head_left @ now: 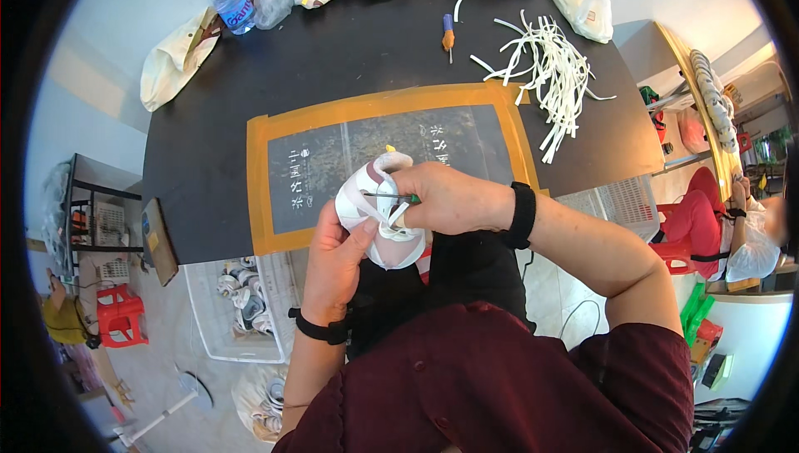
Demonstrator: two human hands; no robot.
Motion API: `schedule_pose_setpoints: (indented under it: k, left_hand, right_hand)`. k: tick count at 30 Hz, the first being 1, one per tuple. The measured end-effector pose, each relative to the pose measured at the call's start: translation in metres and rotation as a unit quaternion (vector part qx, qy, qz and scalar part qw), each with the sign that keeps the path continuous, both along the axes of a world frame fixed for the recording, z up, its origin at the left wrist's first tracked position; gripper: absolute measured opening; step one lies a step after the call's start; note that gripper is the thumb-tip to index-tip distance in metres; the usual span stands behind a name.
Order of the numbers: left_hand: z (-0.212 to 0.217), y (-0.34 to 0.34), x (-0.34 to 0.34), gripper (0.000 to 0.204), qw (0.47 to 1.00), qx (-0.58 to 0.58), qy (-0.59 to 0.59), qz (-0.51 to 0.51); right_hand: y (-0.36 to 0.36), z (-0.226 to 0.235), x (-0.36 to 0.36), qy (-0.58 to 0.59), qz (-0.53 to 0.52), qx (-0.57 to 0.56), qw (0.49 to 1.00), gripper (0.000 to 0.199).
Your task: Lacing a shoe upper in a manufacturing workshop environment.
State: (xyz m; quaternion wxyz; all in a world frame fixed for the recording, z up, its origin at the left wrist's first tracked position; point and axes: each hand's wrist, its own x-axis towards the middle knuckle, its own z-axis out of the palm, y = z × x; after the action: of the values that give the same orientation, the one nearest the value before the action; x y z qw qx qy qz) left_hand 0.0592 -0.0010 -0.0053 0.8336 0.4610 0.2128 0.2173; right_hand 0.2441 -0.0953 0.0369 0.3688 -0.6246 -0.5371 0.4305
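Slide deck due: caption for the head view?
Left hand holds a white shoe, right hand a thin tool over it; white strips lie on the dark table.

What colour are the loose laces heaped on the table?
White; the loose laces show best in the head view, toward the table's far right.
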Motion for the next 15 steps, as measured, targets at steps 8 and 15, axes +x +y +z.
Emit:
schedule_pose_setpoints:
  k: [8,15]
  left_hand:
    - [-0.008,0.006,-0.006,0.040,1.000,-0.005,-0.005,-0.018]
    - [-0.001,0.008,-0.005,0.039,0.999,0.010,0.016,-0.045]
  right_hand:
    - [0.002,0.000,-0.011,-0.117,-0.024,0.001,0.993,0.022]
    - [0.009,-0.003,-0.003,-0.174,-0.047,-0.041,0.983,0.027]
